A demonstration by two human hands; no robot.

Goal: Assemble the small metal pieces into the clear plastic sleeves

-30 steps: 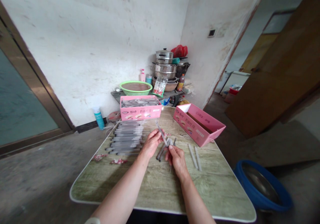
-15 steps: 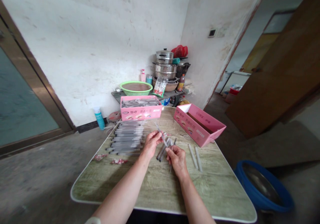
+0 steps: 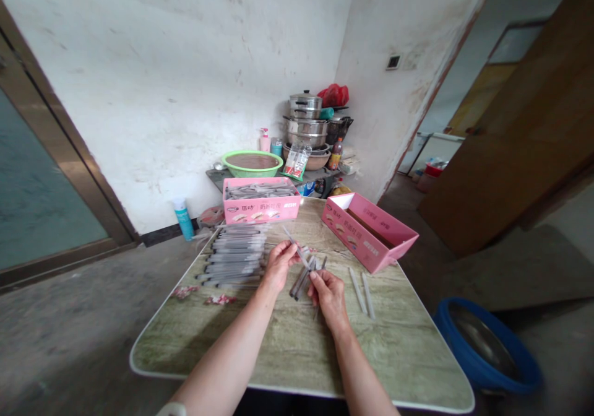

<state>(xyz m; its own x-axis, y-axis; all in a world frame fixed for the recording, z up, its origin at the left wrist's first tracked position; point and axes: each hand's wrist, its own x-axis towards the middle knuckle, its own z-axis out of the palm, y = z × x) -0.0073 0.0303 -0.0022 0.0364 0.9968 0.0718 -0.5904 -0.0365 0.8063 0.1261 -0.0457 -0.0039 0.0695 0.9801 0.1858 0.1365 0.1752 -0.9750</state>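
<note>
Over the middle of the table, both hands hold one slim, pale translucent pen (image 3: pixel 301 254) that slants from upper left to lower right. My left hand (image 3: pixel 279 264) pinches it along its upper part. At its lower end, the thumb and fingers of my right hand (image 3: pixel 328 293) are closed on it. Beneath the hands lies a small loose pile of grey pens (image 3: pixel 301 283) with dark ends, partly covered by my right hand. A long row of similar pens (image 3: pixel 236 256) is laid out side by side to the left. Two pale tubes (image 3: pixel 363 292) rest to the right.
A pink box (image 3: pixel 262 210) full of pens stands at the table's back; another pink box (image 3: pixel 366 242) sits at the right edge. Behind are a green basin (image 3: pixel 253 171) and stacked steamer pots (image 3: pixel 306 128). A blue tub (image 3: pixel 492 348) stands on the floor at right.
The held pen and my left hand have shifted very slightly to the left. My right hand keeps nearly the same place and grip.
</note>
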